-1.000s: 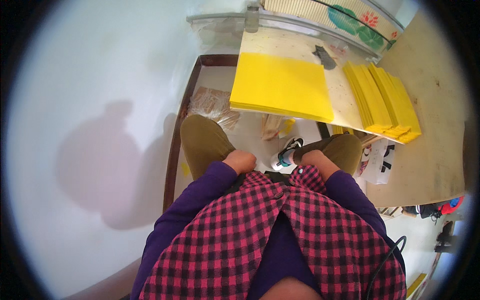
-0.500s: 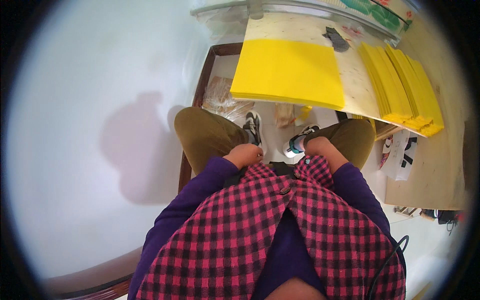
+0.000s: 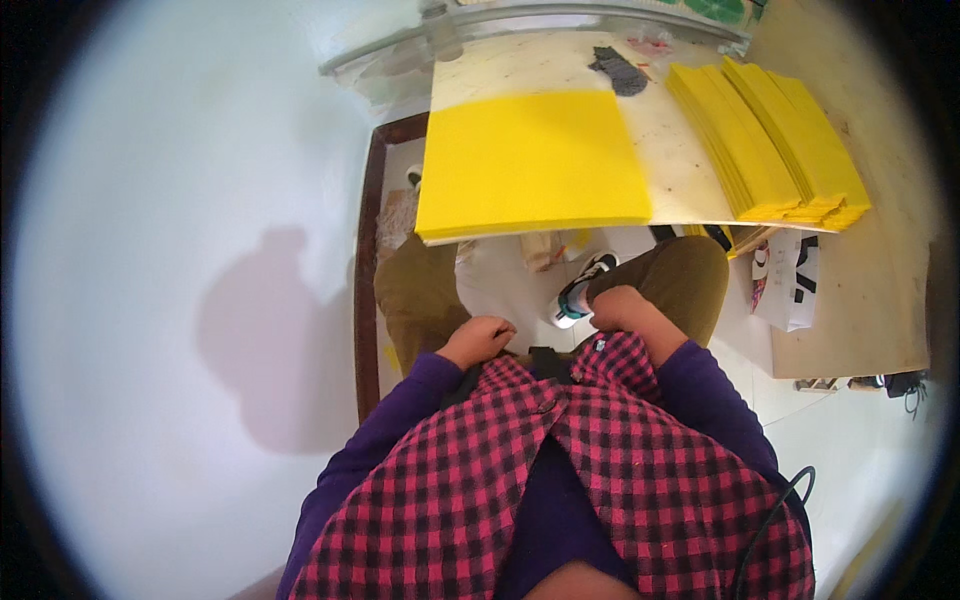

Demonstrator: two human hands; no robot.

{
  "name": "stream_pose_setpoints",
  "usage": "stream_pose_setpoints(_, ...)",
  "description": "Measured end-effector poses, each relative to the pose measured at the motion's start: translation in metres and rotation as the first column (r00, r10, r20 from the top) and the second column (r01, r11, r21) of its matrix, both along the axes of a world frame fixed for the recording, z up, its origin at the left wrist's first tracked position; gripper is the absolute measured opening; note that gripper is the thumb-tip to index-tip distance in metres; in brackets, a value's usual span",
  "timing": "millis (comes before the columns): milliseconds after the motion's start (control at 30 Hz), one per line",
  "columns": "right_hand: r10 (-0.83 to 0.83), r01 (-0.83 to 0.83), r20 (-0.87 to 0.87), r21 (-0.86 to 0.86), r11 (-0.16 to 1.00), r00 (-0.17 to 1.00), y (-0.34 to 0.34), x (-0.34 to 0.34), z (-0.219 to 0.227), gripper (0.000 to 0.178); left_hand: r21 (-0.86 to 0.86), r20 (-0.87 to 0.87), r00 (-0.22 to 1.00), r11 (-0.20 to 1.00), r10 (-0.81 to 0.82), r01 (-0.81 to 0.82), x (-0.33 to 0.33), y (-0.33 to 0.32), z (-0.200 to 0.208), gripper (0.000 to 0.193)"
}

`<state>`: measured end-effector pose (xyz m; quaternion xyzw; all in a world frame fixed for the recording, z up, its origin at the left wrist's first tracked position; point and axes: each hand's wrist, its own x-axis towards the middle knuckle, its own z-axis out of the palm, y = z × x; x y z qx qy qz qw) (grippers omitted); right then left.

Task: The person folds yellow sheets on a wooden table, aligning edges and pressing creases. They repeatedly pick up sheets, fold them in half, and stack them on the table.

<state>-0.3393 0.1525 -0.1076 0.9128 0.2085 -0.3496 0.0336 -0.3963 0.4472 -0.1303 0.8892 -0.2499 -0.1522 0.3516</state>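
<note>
My left hand rests over my lap by the hem of a pink-and-black checked vest. Its fingers are curled closed, and nothing shows in them. Bent at the wrist, my right hand lies by the right side of the vest's hem, above my thigh; its fingers are hidden. Ahead of both hands, a flat stack of yellow sheets sits at the near edge of a pale board table. Neither hand touches the stack.
Narrow yellow folded bundles stand at the table's right side. A dark grey glove lies at the back. A white printed bag is below the right edge. One shoe shows on the floor; a white wall is at left.
The view has shifted, so the table sits lower and further left. My left leg has moved forward, its foot now mostly under the table. Both hands stay near the vest hem.
</note>
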Motion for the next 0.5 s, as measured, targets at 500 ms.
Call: stream_pose_setpoints(500,-0.809,0.212,0.231,0.893,0.396,0.54,-0.101,0.197,0.12,0.031,0.004,-0.284,0.926,0.966,0.249,-0.259,0.02,-0.003,-0.003,0.023)
